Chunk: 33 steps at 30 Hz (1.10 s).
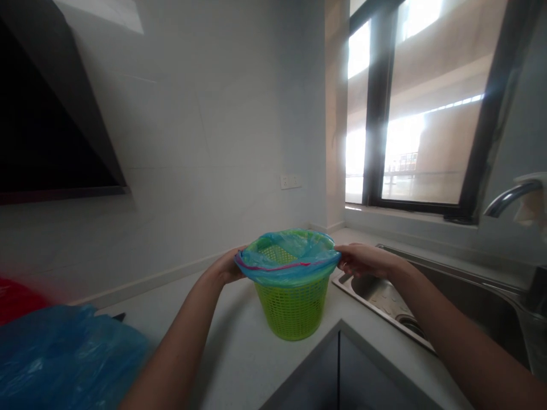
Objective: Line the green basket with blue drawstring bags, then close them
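Note:
A green mesh plastic basket [293, 310] stands upright on the white countertop, near its inner corner. A thin blue plastic bag [294, 276] lines it, its edge folded out over the rim with a pink-red band along the front. My left hand [233, 266] grips the bag's edge at the left of the rim, its fingertips partly hidden. On the right side, my right hand [356, 259] pinches the bag's edge, fingers curled beneath.
A steel sink [474, 307] with a faucet [510, 196] lies to the right, beneath a window. Blue plastic bags [68, 353] and a red bag [19, 302] lie at the left. A dark range hood [51, 108] juts out upper left. A wall socket [290, 181] is behind.

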Each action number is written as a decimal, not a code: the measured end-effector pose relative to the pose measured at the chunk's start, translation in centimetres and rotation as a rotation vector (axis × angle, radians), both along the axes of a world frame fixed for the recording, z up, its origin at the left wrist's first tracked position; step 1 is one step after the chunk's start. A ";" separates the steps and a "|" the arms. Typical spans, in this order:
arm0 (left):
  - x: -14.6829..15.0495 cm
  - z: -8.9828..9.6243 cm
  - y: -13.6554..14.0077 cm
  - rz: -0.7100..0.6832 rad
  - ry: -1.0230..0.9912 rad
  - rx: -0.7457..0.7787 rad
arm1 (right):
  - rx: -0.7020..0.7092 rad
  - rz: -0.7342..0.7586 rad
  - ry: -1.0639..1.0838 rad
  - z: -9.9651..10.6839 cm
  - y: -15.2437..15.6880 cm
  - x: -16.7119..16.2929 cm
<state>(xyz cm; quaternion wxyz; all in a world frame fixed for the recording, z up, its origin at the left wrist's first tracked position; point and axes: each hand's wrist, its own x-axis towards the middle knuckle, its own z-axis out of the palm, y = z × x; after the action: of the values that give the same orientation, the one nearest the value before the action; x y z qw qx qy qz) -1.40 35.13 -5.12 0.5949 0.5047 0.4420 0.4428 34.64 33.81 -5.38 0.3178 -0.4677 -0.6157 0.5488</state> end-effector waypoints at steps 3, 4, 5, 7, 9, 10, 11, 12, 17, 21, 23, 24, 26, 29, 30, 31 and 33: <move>0.4 0.2 -0.2 0.019 0.007 0.030 | -0.001 0.005 0.081 0.3 -0.1 -0.2; 0.5 0.2 -0.2 0.032 0.017 0.032 | 0.003 -0.005 0.090 0.4 -0.2 -0.3; 0.6 0.2 -0.2 0.049 0.033 0.038 | 0.013 -0.021 0.093 0.6 -0.3 -0.4; 0.7 0.0 0.0 0.125 0.094 0.096 | 0.087 -0.090 0.072 1.0 -0.5 -0.6; 0.6 -0.3 0.5 0.243 0.161 0.192 | 0.247 -0.217 -0.016 1.3 -0.7 -0.9; 0.5 -0.4 0.8 0.308 0.188 0.240 | 0.350 -0.291 -0.089 1.3 -0.7 -1.0; 0.4 -0.6 1.1 0.370 0.211 0.282 | 0.451 -0.358 -0.169 1.4 -0.8 -1.1; 0.3 -0.7 1.4 0.424 0.232 0.318 | 0.540 -0.410 -0.236 1.4 -0.8 -1.1; -0.1 -0.5 2.3 0.604 0.368 0.476 | 0.744 -0.466 -0.251 1.3 -0.7 -1.4; 0.3 0.1 1.9 0.630 0.481 0.585 | 0.809 -0.456 -0.290 0.9 -0.3 -1.4; 0.6 0.4 1.5 0.623 0.558 0.648 | 0.817 -0.429 -0.336 0.7 -0.1 -1.5; 0.8 0.4 1.3 0.620 0.587 0.663 | 0.825 -0.426 -0.353 0.5 0.0 -1.6; 1.0 0.5 1.0 0.619 0.604 0.615 | 0.846 -0.431 -0.370 0.3 0.1 -1.8; 1.1 0.8 0.5 0.624 0.608 0.493 | 0.852 -0.422 -0.335 0.2 0.2 -2.0; 1.1 1.0 0.3 0.632 0.618 0.470 | 0.843 -0.417 -0.308 0.2 0.2 -2.0; 1.0 1.2 0.1 0.642 0.630 0.459 | 0.831 -0.414 -0.281 0.2 0.2 -2.1; 0.8 1.8 -0.6 0.645 0.673 0.418 | 0.803 -0.409 -0.241 0.1 0.3 -2.1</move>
<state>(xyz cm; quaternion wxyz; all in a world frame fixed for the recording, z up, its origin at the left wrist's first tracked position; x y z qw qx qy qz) -0.64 34.56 -3.36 0.1390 0.5652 0.6444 0.4960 32.52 34.09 -5.28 0.5013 -0.4799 -0.7072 0.1349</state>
